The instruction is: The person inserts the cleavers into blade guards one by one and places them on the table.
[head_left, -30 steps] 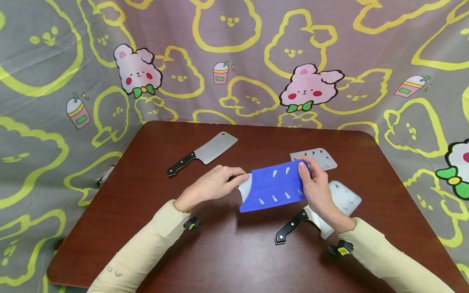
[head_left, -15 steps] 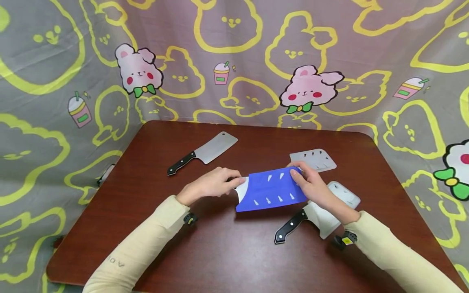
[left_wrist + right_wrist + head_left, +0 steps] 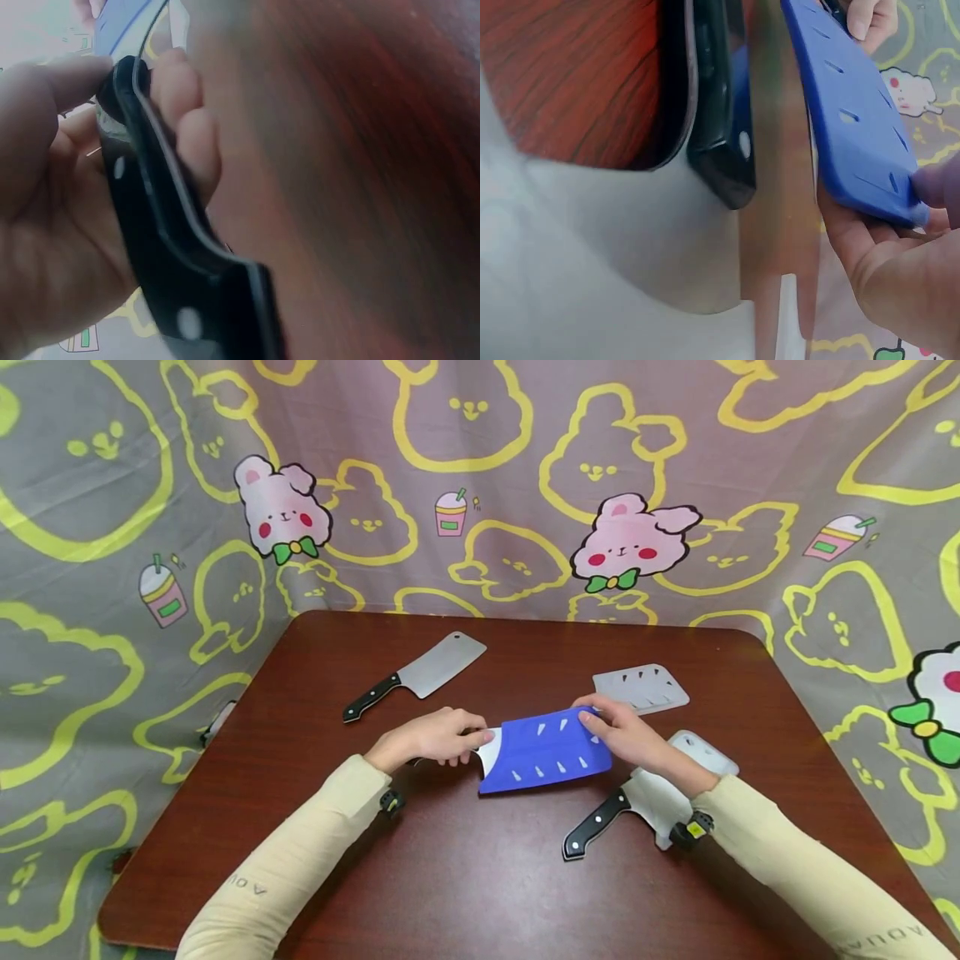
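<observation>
A cleaver with a black handle [image 3: 169, 217] is held up over the table, its blade [image 3: 490, 752] mostly inside a blue slotted sheath [image 3: 551, 752]. My left hand [image 3: 435, 737] grips the handle at the blade end, with the thumb near the blade. At the sheath's far right end my right hand [image 3: 626, 735] pinches it, thumb on top and fingers beneath, as the right wrist view also shows with the blue sheath [image 3: 855, 112] and the hand [image 3: 907, 262].
An uncovered cleaver [image 3: 442, 665] lies at the back left of the brown table [image 3: 450, 877]. A clear slotted sheath [image 3: 642, 687] lies at the back right. Below my right forearm is another cleaver [image 3: 597, 823] with a whitish translucent sheath [image 3: 705, 752] on its blade.
Both hands have moved slightly left and a little lower with the sheathed cleaver. The clear sheath at the back right is less covered by my right hand.
</observation>
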Demonstrator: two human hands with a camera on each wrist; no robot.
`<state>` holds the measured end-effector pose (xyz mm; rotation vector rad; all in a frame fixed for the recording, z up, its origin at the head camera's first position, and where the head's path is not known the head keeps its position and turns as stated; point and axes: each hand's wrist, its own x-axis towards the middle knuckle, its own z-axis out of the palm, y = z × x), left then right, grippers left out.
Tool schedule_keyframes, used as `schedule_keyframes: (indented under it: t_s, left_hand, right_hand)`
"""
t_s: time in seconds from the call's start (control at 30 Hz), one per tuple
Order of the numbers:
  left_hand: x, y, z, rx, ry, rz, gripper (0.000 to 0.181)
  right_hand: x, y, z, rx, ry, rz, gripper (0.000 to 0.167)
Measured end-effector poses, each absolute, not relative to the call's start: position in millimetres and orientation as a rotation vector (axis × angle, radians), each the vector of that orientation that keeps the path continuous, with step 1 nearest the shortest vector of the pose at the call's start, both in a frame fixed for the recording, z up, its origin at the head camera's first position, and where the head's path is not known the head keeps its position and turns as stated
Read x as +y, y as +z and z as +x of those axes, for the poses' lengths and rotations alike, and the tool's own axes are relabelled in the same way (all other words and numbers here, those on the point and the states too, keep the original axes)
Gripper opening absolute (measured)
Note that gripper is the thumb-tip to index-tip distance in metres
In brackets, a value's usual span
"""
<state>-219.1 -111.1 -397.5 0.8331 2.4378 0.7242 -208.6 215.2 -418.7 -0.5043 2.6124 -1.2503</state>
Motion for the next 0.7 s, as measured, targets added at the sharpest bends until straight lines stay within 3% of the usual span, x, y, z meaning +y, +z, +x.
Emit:
schedule_keyframes:
  t_s: [0.7]
  left_hand:
    - [-138.0,-365.0,-232.7,2.686,0.768,0.850,0.030]
  right_hand:
    - [238.8,-405.1,-240.8,2.732,-1.078,-0.635,0.030]
